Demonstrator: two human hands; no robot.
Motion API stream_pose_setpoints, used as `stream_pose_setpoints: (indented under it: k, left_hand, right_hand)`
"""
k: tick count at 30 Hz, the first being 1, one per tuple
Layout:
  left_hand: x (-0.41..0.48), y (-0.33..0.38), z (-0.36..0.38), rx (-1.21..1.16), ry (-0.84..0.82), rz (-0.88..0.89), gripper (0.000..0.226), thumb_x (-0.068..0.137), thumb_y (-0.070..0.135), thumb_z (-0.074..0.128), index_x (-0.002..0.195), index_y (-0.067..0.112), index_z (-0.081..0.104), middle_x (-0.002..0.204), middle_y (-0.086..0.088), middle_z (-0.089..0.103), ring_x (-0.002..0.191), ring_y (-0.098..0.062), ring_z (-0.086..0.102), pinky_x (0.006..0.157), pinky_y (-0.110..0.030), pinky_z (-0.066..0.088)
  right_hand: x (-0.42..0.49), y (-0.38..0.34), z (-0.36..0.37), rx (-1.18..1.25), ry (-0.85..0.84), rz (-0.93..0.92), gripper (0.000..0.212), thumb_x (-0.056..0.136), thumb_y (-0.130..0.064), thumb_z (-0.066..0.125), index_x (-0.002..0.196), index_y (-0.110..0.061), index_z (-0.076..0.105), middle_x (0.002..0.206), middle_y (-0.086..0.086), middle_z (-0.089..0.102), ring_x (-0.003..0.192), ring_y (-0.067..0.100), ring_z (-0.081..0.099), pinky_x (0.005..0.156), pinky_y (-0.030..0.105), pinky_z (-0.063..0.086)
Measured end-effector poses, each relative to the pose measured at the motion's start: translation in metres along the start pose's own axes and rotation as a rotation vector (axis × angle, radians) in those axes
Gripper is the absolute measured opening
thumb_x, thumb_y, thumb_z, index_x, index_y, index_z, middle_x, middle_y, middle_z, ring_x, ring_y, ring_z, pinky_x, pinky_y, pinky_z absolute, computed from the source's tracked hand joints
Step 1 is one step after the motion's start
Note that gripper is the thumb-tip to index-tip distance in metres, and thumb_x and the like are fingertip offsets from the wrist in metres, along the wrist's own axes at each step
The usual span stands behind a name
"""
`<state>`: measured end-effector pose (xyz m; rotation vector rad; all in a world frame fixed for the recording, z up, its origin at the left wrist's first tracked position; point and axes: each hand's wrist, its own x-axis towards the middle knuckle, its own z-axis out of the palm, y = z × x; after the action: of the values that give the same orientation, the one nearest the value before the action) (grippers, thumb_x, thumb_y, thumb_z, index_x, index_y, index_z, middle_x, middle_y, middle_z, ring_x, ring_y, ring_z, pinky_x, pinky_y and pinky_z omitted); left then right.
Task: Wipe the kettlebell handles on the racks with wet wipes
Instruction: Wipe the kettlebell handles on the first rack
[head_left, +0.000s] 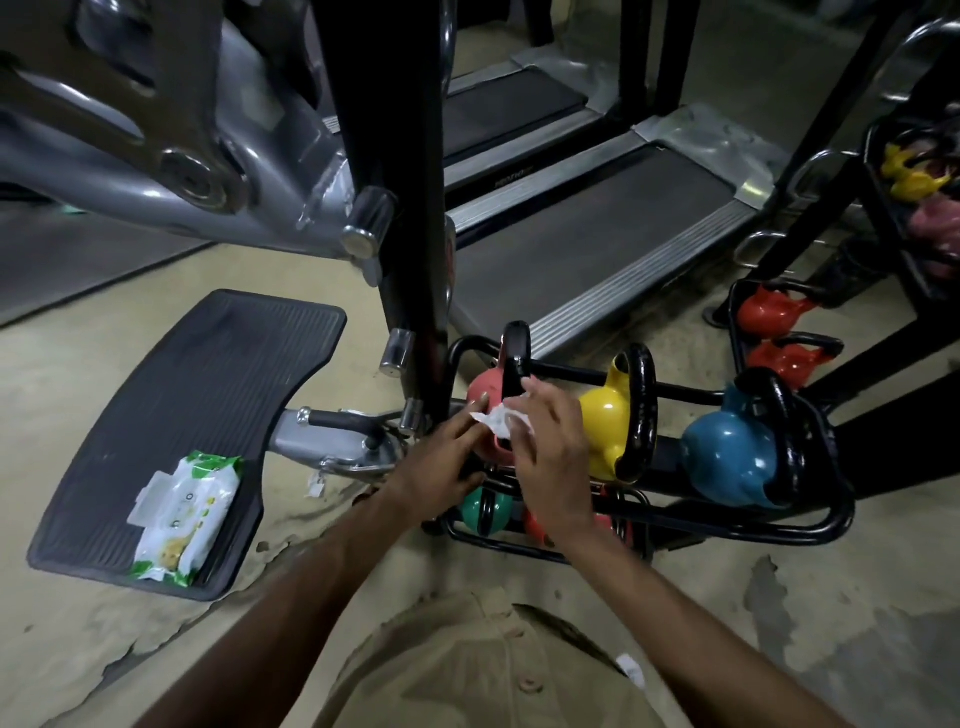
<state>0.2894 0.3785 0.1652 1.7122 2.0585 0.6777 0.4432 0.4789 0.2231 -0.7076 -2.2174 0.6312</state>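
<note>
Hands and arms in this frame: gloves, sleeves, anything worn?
No gloves: left hand and right hand are bare, no watch or rings visible. Forearms uncovered, no sleeve in view. A tan buttoned shirt shows below.

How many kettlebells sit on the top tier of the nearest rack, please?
3: pink kettlebell at the left, yellow kettlebell in the middle, blue kettlebell at the right.
</note>
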Motion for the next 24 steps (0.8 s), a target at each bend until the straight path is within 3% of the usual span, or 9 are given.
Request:
stream_pose_setpoints:
  k: [3,6,8,11,13,16,18,21,24]
  left_hand:
    - [0.001,-0.002,0.002,-0.026,0.005,0.004,0.084,0.084,0.018,0.079,0.157,0.02,0.038,0.172,0.009,0.013,0.15,-0.018,0.037,0.11,-0.042,0.049]
    - [0.001,-0.001,0.002,-0.03,0.005,0.009,0.09,0.086,0.019,0.076,0.162,0.022,0.028,0.172,0.006,0.014,0.15,-0.02,0.036,0.113,-0.041,0.046]
    - [0.001,0.001,0.001,-0.038,0.003,0.02,0.085,0.087,0.019,0.075,0.16,0.02,0.032,0.17,0.006,0.018,0.149,-0.02,0.038,0.114,-0.04,0.045]
    - [0.001,0.002,-0.005,-0.05,-0.003,0.057,0.077,0.085,0.016,0.074,0.154,0.016,0.042,0.165,0.0,0.029,0.141,-0.023,0.046,0.106,-0.037,0.05]
    - [0.002,0.003,-0.008,-0.032,-0.011,0.078,0.079,0.085,0.016,0.075,0.155,0.016,0.04,0.164,-0.001,0.03,0.14,-0.022,0.046,0.104,-0.032,0.05]
    - [0.002,0.002,-0.01,-0.014,-0.011,0.087,0.084,0.084,0.015,0.077,0.158,0.016,0.036,0.166,-0.001,0.029,0.143,-0.02,0.042,0.105,-0.023,0.044]
    - [0.001,0.002,-0.009,-0.028,-0.004,0.077,0.077,0.085,0.015,0.075,0.154,0.015,0.041,0.163,-0.002,0.032,0.14,-0.022,0.045,0.105,-0.031,0.049]
    - [0.0,0.002,-0.004,-0.036,0.011,0.061,0.069,0.087,0.02,0.073,0.15,0.022,0.044,0.162,0.005,0.03,0.138,-0.021,0.048,0.102,-0.034,0.051]
    - [0.0,-0.001,0.0,-0.031,0.015,0.024,0.083,0.087,0.023,0.073,0.159,0.03,0.032,0.17,0.011,0.017,0.15,-0.017,0.035,0.111,-0.037,0.047]
  right_hand:
    - [0.016,0.019,-0.015,-0.252,-0.211,-0.54,0.022,0.108,-0.01,0.052,0.115,-0.001,0.071,0.124,0.016,0.066,0.127,0.033,0.058,0.116,0.044,0.042]
    - [0.035,0.021,-0.022,-0.479,-0.474,-0.85,0.022,0.103,-0.012,0.048,0.108,-0.008,0.069,0.117,0.011,0.067,0.13,0.033,0.057,0.126,0.052,0.025]
    - [0.055,0.009,-0.022,-0.628,-0.69,-0.893,0.029,0.097,-0.022,0.043,0.104,-0.012,0.069,0.111,0.006,0.069,0.121,0.03,0.059,0.126,0.057,0.021]
    - [0.091,-0.019,-0.017,-0.854,-1.013,-0.762,0.039,0.098,-0.038,0.042,0.102,-0.016,0.073,0.114,0.006,0.073,0.125,0.03,0.056,0.125,0.06,0.016]
    - [0.112,-0.035,-0.016,-0.925,-1.092,-0.677,0.042,0.101,-0.042,0.041,0.099,-0.016,0.074,0.112,0.007,0.075,0.13,0.031,0.053,0.125,0.057,0.016]
    - [0.126,-0.04,-0.013,-0.927,-1.155,-0.591,0.042,0.102,-0.044,0.041,0.096,-0.017,0.074,0.108,0.005,0.075,0.128,0.028,0.052,0.122,0.055,0.021]
    - [0.117,-0.035,-0.014,-0.875,-1.121,-0.634,0.038,0.099,-0.044,0.044,0.1,-0.02,0.075,0.108,0.002,0.074,0.122,0.025,0.054,0.119,0.054,0.027]
    - [0.088,-0.015,-0.024,-0.735,-0.916,-0.819,0.033,0.091,-0.032,0.042,0.102,-0.023,0.073,0.108,0.0,0.071,0.111,0.026,0.057,0.114,0.052,0.036]
    - [0.057,0.005,-0.038,-0.57,-0.649,-0.839,0.031,0.093,-0.024,0.041,0.098,-0.018,0.07,0.12,0.007,0.063,0.118,0.029,0.055,0.113,0.05,0.039]
